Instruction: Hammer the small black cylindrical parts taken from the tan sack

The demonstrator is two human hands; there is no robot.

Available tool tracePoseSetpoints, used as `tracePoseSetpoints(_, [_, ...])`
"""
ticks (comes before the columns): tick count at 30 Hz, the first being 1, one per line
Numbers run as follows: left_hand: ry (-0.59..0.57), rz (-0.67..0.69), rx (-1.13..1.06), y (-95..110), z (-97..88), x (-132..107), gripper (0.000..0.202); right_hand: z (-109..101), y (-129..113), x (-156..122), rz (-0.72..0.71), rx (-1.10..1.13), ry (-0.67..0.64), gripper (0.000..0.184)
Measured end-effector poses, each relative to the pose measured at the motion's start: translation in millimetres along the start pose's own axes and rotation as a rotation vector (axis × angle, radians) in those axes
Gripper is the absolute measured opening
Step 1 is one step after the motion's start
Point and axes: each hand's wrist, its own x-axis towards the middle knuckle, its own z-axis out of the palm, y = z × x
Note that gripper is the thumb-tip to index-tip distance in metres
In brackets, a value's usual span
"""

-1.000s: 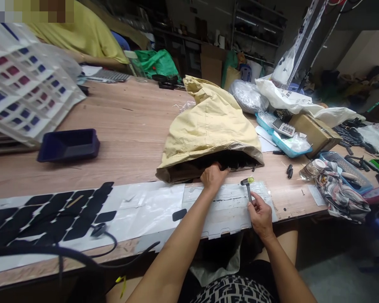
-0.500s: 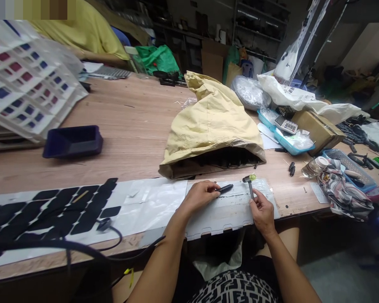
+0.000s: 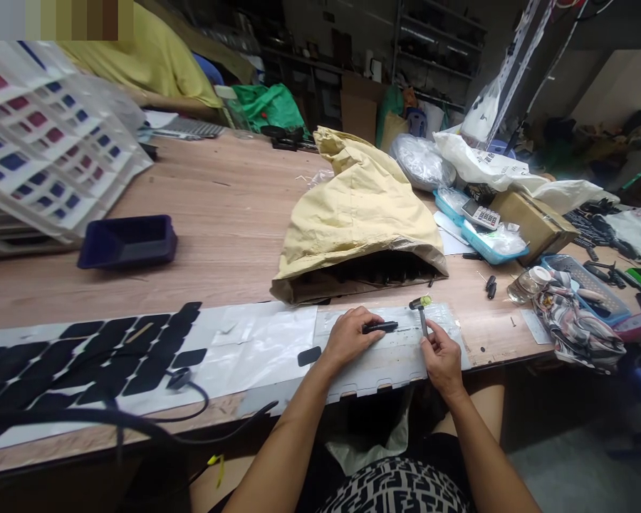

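Observation:
My left hand (image 3: 352, 333) is closed round one end of a slim black handle-like piece (image 3: 385, 326), lying nearly level just over the clear-covered board (image 3: 374, 363). My right hand (image 3: 441, 355) grips the thin shaft of a small hammer (image 3: 423, 320), whose head has a black face and a yellow-green end. The hammer head is raised a little to the right of the black piece, apart from it. A flat black rounded pad (image 3: 308, 356) rests on the white sheet (image 3: 267, 331) beside my left forearm.
Behind the board, a yellow sack (image 3: 363, 206) lies with its dark mouth facing me. Several black pads (image 3: 139, 349) cover the sheet at left, crossed by a black cable (image 3: 154, 425). A purple tray (image 3: 128, 242), white crate (image 3: 43, 142), glass jar (image 3: 528, 285) and blue basket (image 3: 587, 278) stand around.
My left hand has shifted slightly right, and the black piece has turned from slanted to nearly level. The pad by my left forearm has come into view. The right hand keeps the hammer almost still.

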Motion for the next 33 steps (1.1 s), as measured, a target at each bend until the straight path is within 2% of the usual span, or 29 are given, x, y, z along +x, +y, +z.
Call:
tracePoseSetpoints(6, [-0.046,0.007,0.041,3.5,-3.3,-4.1,0.02,-1.3,0.6,1.9,0.006,0.011,-0.004,0.044])
tracePoseSetpoints(12, [-0.004,0.051,0.022,2.2,-2.3,-4.1,0.018,-4.6,-6.8,-8.5,-0.048,0.005,-0.034,0.041])
tracePoseSetpoints(18, [-0.012,0.064,0.035,2.2,-2.7,-5.3,0.016,-4.5,-25.0,-29.5,-0.198,-0.048,-0.099,0.04])
tracePoseSetpoints(23, [-0.008,0.051,0.013,-1.3,-1.0,-4.5,0.019,-2.4,-37.3,-33.1,-0.325,-0.115,-0.126,0.041])
tracePoseSetpoints(29, [-0.013,0.046,-0.017,-5.6,1.6,-2.3,0.017,3.2,-36.5,-31.6,-0.445,-0.159,-0.114,0.044])
tracePoseSetpoints(33, [-0.008,0.045,-0.03,-6.4,2.3,-2.2,0.019,4.2,-35.1,-31.2,-0.448,-0.17,-0.103,0.042])
